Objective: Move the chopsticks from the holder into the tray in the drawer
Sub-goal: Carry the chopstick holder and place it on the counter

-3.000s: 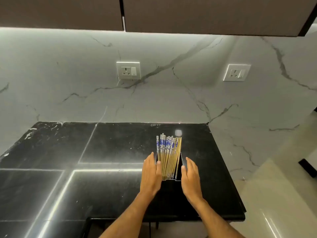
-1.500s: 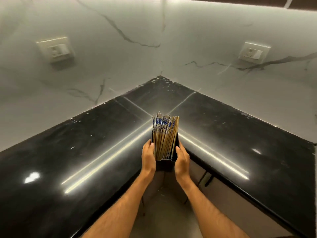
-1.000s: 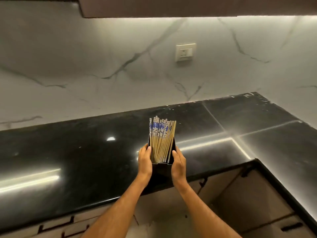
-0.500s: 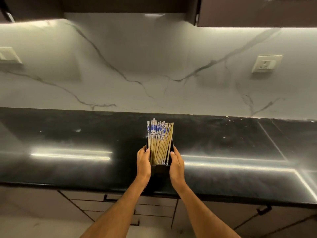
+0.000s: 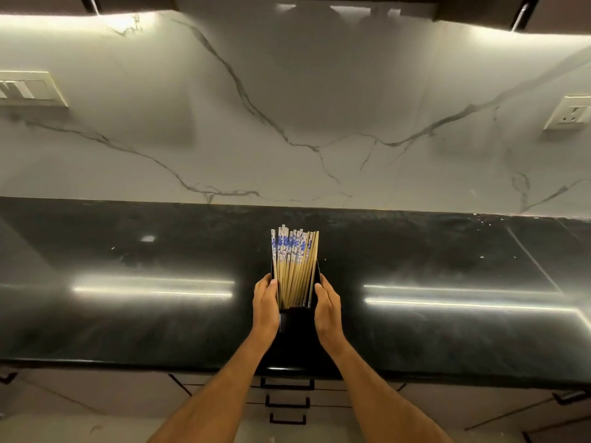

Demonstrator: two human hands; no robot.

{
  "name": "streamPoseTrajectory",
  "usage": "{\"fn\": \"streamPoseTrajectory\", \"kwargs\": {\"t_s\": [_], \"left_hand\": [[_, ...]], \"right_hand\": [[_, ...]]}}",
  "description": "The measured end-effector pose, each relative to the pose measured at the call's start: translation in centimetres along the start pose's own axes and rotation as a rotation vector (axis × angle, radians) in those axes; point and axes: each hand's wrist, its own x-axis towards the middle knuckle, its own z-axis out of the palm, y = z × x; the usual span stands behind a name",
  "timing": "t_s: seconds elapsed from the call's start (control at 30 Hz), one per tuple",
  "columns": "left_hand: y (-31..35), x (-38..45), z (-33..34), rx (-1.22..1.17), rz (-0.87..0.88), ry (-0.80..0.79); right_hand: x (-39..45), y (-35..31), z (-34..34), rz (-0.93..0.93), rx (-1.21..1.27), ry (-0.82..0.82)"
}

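A black square holder (image 5: 295, 327) full of several wooden chopsticks (image 5: 294, 266) with blue-and-white patterned tops sits between my two hands. My left hand (image 5: 266, 306) grips its left side and my right hand (image 5: 327, 310) grips its right side, thumbs at the rim. The holder is over the black countertop (image 5: 144, 302) near its front edge; whether it touches the surface I cannot tell. Below the edge is a stack of shut drawers with black handles (image 5: 287, 401). No tray is visible.
A white marble backsplash (image 5: 287, 107) rises behind the counter. A switch plate (image 5: 30, 89) is on the wall at left and a socket (image 5: 571, 116) at right. Dark upper cabinets run along the top edge.
I lifted the holder off a counter at the start, carried it round a corner along the worktop, and now hold it in front of a straight stretch above a drawer stack.
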Motion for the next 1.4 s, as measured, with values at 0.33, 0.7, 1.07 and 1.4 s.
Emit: {"fn": "streamPoseTrajectory", "kwargs": {"t_s": [0.33,0.7,1.07,1.4], "left_hand": [[-0.1,3.8,-1.6,-0.048,-0.012,-0.061],[-0.1,5.6,-1.5,-0.069,-0.005,-0.06],[0.6,4.8,-2.4,0.084,0.061,-0.017],[-0.7,-0.6,-6.1,0.594,0.411,-0.02]], "right_hand": [[1.6,1.1,3.5,0.031,-0.035,0.098],[3.1,1.3,4.3,0.044,-0.048,0.157],[2.7,1.3,2.9,0.125,-0.128,0.136],[-3.0,1.7,-0.3,-0.01,-0.534,0.045]]}}
